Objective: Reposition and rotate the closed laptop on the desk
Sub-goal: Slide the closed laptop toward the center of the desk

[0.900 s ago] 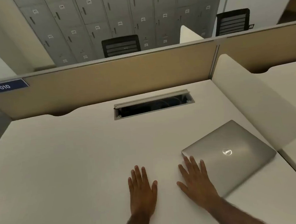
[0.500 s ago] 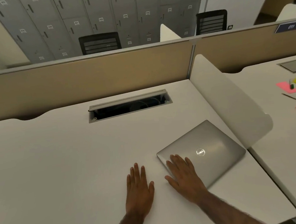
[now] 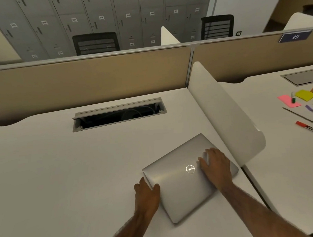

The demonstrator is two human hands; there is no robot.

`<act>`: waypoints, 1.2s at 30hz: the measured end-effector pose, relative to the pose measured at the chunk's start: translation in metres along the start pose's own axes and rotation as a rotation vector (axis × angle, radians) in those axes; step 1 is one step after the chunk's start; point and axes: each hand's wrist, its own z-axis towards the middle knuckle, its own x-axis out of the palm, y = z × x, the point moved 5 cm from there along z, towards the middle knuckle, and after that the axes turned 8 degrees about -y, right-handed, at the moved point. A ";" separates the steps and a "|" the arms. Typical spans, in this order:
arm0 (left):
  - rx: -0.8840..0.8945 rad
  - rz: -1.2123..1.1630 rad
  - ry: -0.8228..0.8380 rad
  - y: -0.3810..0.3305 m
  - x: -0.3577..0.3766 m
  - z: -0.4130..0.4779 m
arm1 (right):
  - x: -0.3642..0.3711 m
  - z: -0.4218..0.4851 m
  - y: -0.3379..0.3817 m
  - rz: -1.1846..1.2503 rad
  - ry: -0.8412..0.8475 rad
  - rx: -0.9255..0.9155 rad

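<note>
Left hand (image 3: 147, 193) grips the laptop (image 3: 179, 190) at its nine-o'clock edge, right hand (image 3: 216, 166) flat on top: I'd pivot it flat along the bench (image 3: 63, 171).

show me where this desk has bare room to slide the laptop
Widest bare patch: white desk left of the closed silver laptop, this side of the grey cable hatch. Tight on its right, where the white rounded divider panel stands close.
</note>
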 end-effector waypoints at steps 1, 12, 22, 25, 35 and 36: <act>-0.044 -0.046 0.011 -0.002 0.004 -0.003 | -0.005 0.006 -0.003 -0.005 0.006 0.032; -0.208 -0.035 -0.049 -0.001 0.016 -0.009 | -0.014 0.033 -0.028 0.087 0.140 0.328; -0.289 -0.207 -0.124 -0.002 0.025 -0.010 | -0.008 0.045 -0.037 0.228 0.191 0.455; -0.292 -0.250 -0.156 -0.001 0.026 -0.010 | -0.004 0.046 -0.041 0.269 0.177 0.473; -0.233 -0.298 -0.240 0.023 -0.027 0.014 | 0.018 0.033 0.007 0.381 0.163 0.415; -0.224 -0.305 -0.253 0.027 -0.038 0.017 | 0.021 0.032 0.017 0.382 0.158 0.401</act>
